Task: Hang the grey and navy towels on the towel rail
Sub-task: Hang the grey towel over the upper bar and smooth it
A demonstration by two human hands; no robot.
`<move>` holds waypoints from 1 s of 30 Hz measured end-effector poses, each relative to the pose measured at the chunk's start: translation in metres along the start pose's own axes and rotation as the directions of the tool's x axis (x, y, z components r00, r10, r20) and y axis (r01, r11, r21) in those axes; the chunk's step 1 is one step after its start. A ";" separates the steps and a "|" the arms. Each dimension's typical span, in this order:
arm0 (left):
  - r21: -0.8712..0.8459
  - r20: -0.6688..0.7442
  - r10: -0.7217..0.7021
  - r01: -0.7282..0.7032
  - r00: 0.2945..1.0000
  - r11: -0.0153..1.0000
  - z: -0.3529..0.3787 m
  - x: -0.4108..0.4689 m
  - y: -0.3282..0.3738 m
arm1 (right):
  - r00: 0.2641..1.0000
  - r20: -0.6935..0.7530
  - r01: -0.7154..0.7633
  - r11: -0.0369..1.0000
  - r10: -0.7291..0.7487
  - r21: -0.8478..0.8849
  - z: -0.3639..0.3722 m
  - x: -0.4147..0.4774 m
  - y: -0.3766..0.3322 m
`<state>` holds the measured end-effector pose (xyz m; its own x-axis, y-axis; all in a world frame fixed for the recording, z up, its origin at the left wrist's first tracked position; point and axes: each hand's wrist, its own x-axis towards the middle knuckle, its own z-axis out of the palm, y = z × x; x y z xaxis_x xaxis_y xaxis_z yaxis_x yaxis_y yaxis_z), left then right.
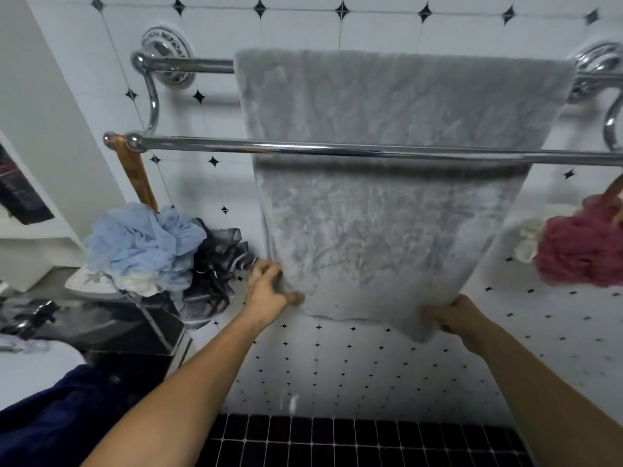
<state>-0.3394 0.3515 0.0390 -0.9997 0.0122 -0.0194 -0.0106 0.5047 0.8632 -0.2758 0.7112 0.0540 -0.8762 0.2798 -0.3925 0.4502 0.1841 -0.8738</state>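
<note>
The grey towel hangs over the back bar of the chrome towel rail and falls behind the front bar. My left hand pinches the towel's lower left corner. My right hand grips its lower right corner, which hangs a little lower than the left. The navy towel lies bunched at the bottom left, under my left forearm, with neither hand touching it.
A blue bath pouf and a dark one hang from the rail's left end on a wooden handle. A pink pouf hangs at right. A black box sits at left. White tiled wall behind, black tiles below.
</note>
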 end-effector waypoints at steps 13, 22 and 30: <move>-0.415 0.077 -0.110 0.132 0.991 0.900 0.007 -0.020 -0.032 | 0.968 0.076 -0.230 0.716 0.241 0.659 0.023 0.000 0.058; -0.360 0.028 -0.121 0.123 0.992 0.925 -0.003 -0.021 -0.052 | 0.988 -0.015 -0.018 0.209 0.153 0.978 0.010 0.012 0.068; -0.415 0.129 -0.126 0.169 0.984 0.894 0.007 -0.006 -0.054 | 0.984 -0.131 0.047 0.531 0.122 0.846 0.000 0.018 0.076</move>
<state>-0.3325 0.3305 -0.0114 -0.9793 0.0599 -0.1932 -0.1871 0.0955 0.9777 -0.2569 0.7304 -0.0196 -0.7849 0.4209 -0.4548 0.0521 -0.6866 -0.7252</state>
